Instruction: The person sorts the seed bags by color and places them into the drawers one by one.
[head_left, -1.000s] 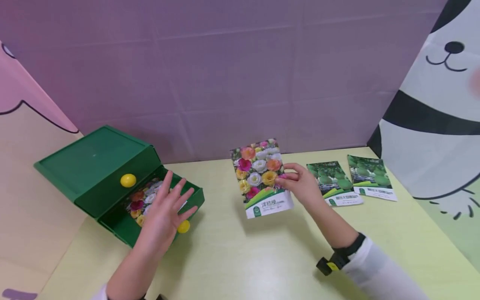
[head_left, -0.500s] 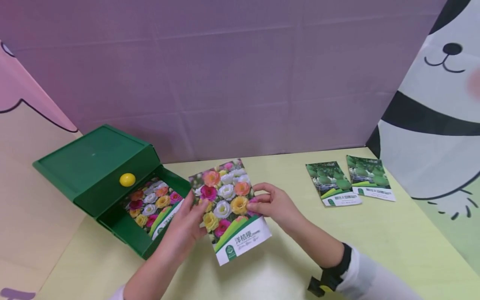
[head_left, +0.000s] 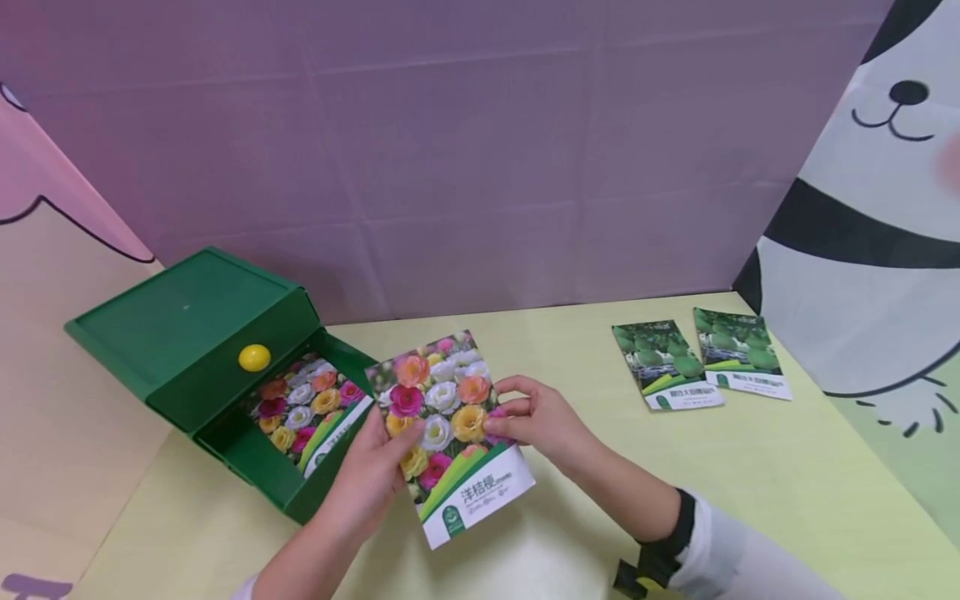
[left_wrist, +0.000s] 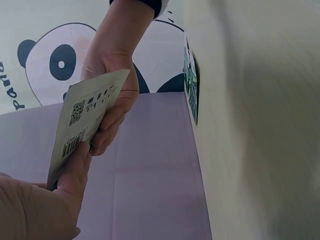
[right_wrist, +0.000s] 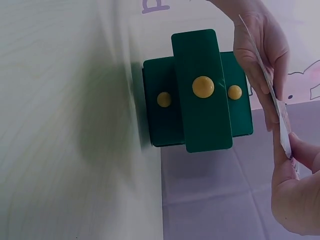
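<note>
Both hands (head_left: 457, 446) pinch the flower seed packet (head_left: 450, 437) by its side edges.

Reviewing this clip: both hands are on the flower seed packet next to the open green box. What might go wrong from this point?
1. The flower packet is pinched only at its edges by the left hand and right hand; a thin packet could bend or slip.
2. The green box already holds a similar packet lying tilted; a second one may snag on it or on the drawer's front wall.
3. The left forearm is close to the box and might nudge it.
</note>
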